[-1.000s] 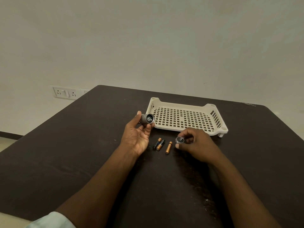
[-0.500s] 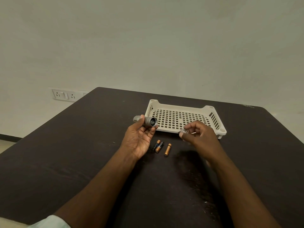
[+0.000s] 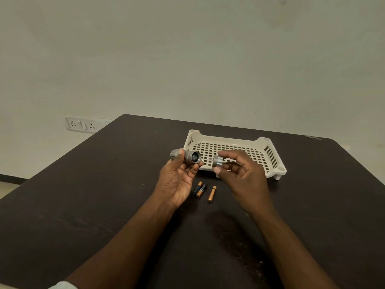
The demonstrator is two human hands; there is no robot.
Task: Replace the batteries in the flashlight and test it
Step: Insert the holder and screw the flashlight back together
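My left hand (image 3: 177,180) holds a small grey metal flashlight body (image 3: 188,156) between thumb and fingers, its open end turned toward the right. My right hand (image 3: 241,174) pinches the flashlight's ridged grey head piece (image 3: 217,161) just to the right of that open end, a short gap apart. Three small batteries lie on the dark table below the hands: two black-and-copper ones (image 3: 200,189) side by side and a copper-coloured one (image 3: 212,193) to their right.
A cream perforated plastic tray (image 3: 268,147) stands on the dark table (image 3: 104,195) just behind the hands. A wall socket plate (image 3: 81,124) is on the wall at the left. The table's left edge runs diagonally toward me.
My right hand rose from the table beside the batteries and brought the head piece up near the flashlight's open end. My left hand lifted the flashlight body slightly.
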